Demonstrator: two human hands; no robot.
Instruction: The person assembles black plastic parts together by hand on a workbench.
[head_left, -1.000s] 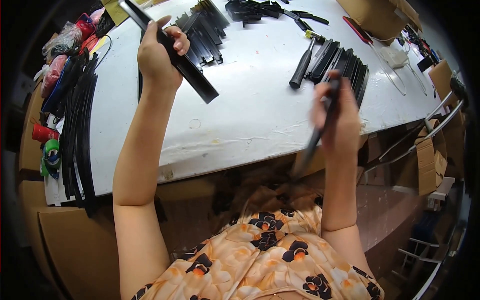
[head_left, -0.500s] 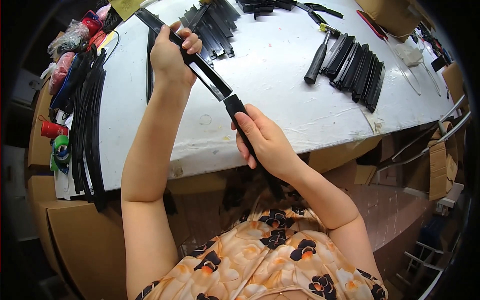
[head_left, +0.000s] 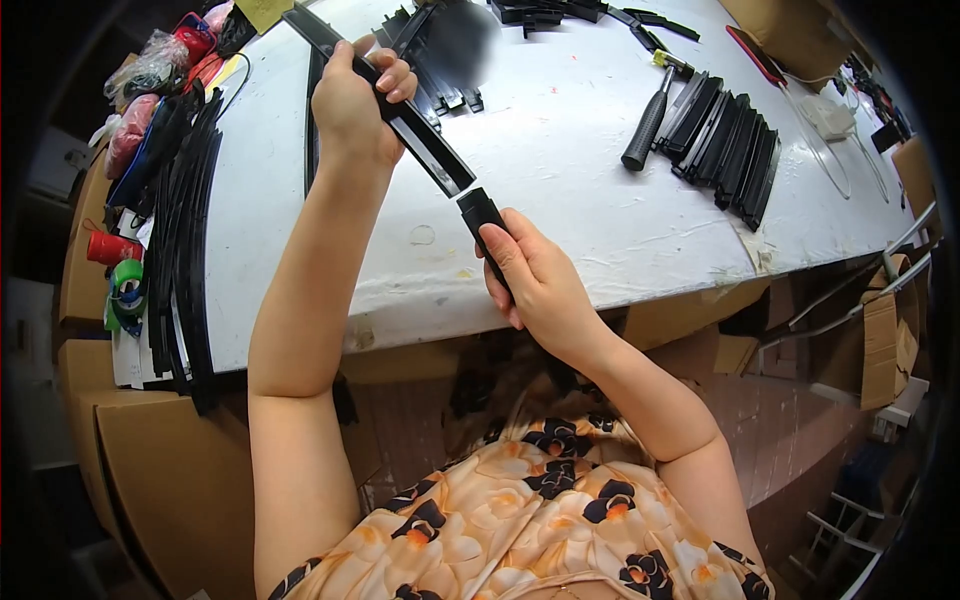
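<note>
The left hand [head_left: 352, 112] is gripping a long black open channel [head_left: 438, 156]; nearer, the right hand [head_left: 540, 282] is clasping a slim black bar [head_left: 481, 210], seemingly aligning facing ends.

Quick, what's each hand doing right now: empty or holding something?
Left hand: closed, holding a long black strip.
Right hand: closed, holding a black bar, its end close to the strip's.
</note>
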